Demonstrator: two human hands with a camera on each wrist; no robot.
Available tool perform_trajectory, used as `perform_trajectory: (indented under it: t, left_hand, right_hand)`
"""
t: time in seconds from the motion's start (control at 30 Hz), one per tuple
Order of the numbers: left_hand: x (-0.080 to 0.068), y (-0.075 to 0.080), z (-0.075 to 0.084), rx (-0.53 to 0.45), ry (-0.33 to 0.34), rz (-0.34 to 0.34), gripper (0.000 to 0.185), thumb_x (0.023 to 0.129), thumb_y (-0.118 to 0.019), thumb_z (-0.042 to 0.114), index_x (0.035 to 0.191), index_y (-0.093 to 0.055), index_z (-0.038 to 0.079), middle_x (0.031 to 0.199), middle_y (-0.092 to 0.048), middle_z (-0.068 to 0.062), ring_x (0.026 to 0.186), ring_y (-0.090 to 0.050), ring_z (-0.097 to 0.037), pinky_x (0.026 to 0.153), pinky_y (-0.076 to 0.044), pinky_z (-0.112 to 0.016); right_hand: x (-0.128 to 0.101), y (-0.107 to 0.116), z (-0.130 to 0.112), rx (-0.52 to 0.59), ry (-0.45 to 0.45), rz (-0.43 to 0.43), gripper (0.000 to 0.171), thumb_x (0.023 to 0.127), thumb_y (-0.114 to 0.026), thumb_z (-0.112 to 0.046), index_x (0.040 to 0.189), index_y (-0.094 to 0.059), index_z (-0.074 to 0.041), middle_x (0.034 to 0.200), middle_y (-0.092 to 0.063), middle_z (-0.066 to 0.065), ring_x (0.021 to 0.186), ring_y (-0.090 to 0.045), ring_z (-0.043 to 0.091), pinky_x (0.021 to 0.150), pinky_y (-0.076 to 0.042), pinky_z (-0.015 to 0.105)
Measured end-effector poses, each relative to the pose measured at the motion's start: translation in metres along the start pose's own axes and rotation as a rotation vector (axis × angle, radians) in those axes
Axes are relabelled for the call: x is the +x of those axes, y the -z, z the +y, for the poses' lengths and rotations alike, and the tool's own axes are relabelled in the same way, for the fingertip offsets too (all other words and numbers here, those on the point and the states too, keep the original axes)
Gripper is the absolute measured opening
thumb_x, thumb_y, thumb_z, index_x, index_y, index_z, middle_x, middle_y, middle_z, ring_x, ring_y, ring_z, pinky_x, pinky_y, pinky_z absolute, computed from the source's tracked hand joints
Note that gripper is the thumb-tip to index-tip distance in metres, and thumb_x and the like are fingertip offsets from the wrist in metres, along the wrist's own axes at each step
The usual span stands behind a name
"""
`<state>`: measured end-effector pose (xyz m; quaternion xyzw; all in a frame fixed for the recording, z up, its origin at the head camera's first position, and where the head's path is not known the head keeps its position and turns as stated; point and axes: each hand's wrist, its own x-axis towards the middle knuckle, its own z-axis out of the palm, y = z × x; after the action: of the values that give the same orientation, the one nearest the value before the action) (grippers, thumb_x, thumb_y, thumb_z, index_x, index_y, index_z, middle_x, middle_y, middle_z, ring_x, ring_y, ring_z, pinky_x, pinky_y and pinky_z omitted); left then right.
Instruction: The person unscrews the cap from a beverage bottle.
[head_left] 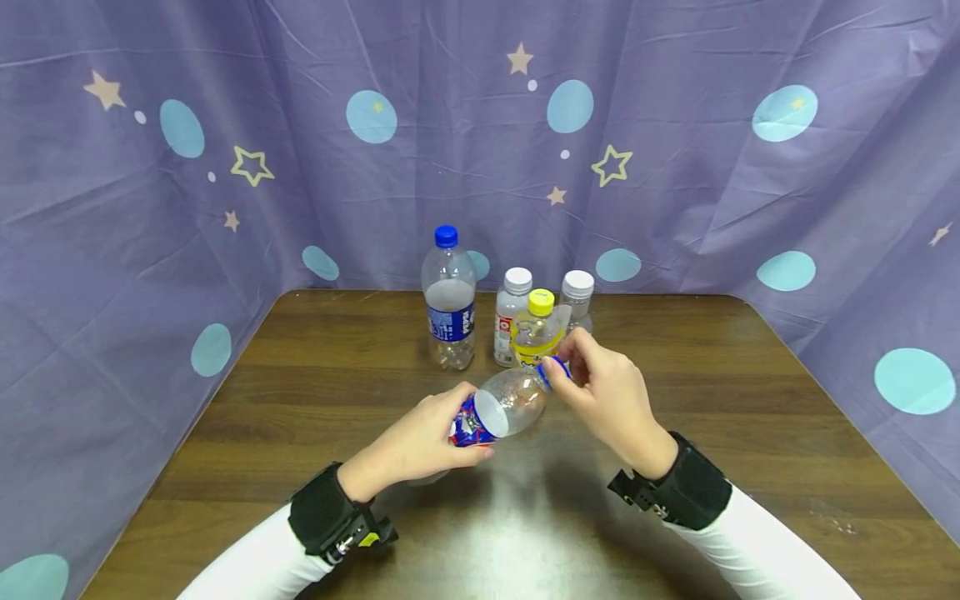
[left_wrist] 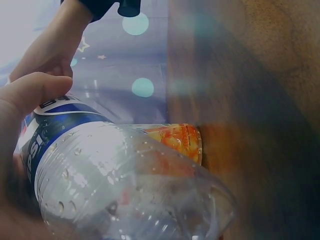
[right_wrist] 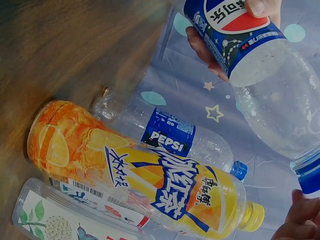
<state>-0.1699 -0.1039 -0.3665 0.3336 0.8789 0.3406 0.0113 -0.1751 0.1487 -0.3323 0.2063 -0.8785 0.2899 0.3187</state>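
Note:
A clear plastic Pepsi bottle (head_left: 517, 402) with a blue label (right_wrist: 235, 30) is held tilted above the table, neck up to the right. My left hand (head_left: 420, 435) grips it round the label; the left wrist view shows the clear lower part of this bottle (left_wrist: 125, 175). At the neck, thumb and fingers of my right hand (head_left: 609, 402) pinch the blue cap (head_left: 555, 371). The cap still sits on the neck in the right wrist view. Just behind the hands stands an iced tea bottle (right_wrist: 150, 165) with a yellow cap (head_left: 541, 302).
Another, larger Pepsi bottle (head_left: 452, 321) with a blue cap stands upright at the back. Two white-capped bottles, one left (head_left: 507, 325) and one right (head_left: 578, 287) of the iced tea bottle, stand near it. A purple curtain (head_left: 480, 125) hangs behind the wooden table (head_left: 315, 358).

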Motion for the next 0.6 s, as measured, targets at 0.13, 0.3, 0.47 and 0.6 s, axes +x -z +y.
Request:
perform_trajectory:
  t: [0.13,0.3,0.47,0.6]
  left_hand:
    - [0.0009,-0.0006,0.0000,0.007,0.004,0.008,0.051,0.077,-0.078,0.035,0.115,-0.053,0.013,0.096,-0.065,0.006,0.082,-0.062,-0.007,0.069,-0.052,-0.022]
    - [0.0018,-0.0011,-0.0011,0.028,0.005,0.044,0.051,0.076,-0.079,0.033,0.115,-0.054,0.012,0.096,-0.065,0.005,0.083,-0.063,-0.009,0.070,-0.052,-0.023]
    - [0.0023,-0.0012,-0.0004,0.025,0.022,0.058,0.052,0.076,-0.079,0.035,0.115,-0.053,0.014,0.096,-0.065,0.006,0.084,-0.063,-0.008,0.072,-0.052,-0.023]
    - [0.0027,-0.0030,-0.0010,0.023,0.012,0.071,0.051,0.075,-0.079,0.033,0.114,-0.054,0.014,0.095,-0.064,0.007,0.084,-0.062,-0.009,0.071,-0.052,-0.024]
  right_hand:
    - [-0.0002,-0.0003,0.0006,0.011,0.013,-0.006,0.017,0.085,-0.068,-0.025,0.082,-0.054,-0.016,0.059,-0.041,-0.010,0.051,-0.038,0.004,0.047,-0.030,0.023]
    - [-0.0003,-0.0009,0.0015,0.036,0.102,0.017,0.012,0.085,-0.062,-0.021,0.092,-0.058,-0.012,0.070,-0.050,-0.005,0.058,-0.042,0.004,0.051,-0.035,0.022]
    - [-0.0008,0.0003,-0.0004,0.054,0.152,0.031,0.020,0.084,-0.057,-0.018,0.102,-0.059,-0.008,0.086,-0.057,-0.001,0.065,-0.048,0.009,0.055,-0.038,0.020]
    - [-0.0013,0.0001,-0.0018,0.070,0.157,0.055,0.017,0.088,-0.057,-0.020,0.101,-0.060,-0.009,0.084,-0.056,-0.002,0.066,-0.048,0.009,0.056,-0.035,0.017]
